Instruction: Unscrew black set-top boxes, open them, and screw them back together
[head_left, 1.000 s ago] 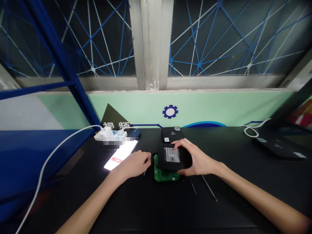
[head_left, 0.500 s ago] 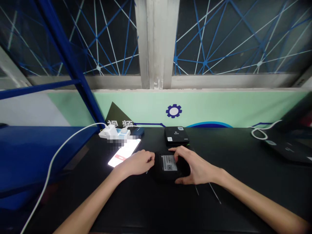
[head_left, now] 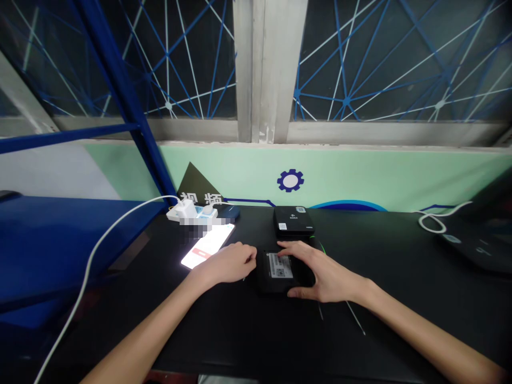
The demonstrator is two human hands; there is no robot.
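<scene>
A small black box (head_left: pixel 276 269) with a white label on top lies flat on the black table (head_left: pixel 248 330). My right hand (head_left: pixel 318 269) rests over its right side, fingers spread across the top and thumb at the near edge, pressing on it. My left hand (head_left: pixel 228 263) lies just left of the box with fingers curled, pinching a thin tool whose tip shows below the fingers. A second black box (head_left: pixel 293 220) stands just behind the first.
A lit phone (head_left: pixel 208 245) lies left of my left hand. Behind it sits a white charger block (head_left: pixel 191 211) with a white cable (head_left: pixel 92 261) running off to the left. Thin rods (head_left: pixel 354 316) lie near my right wrist. A dark device (head_left: pixel 476 245) and coiled cable (head_left: pixel 434 221) sit far right.
The black cover, tilted above a green circuit board one second ago, now lies flat over it and hides the board. My right hand has flattened on top. The view shifted slightly.
</scene>
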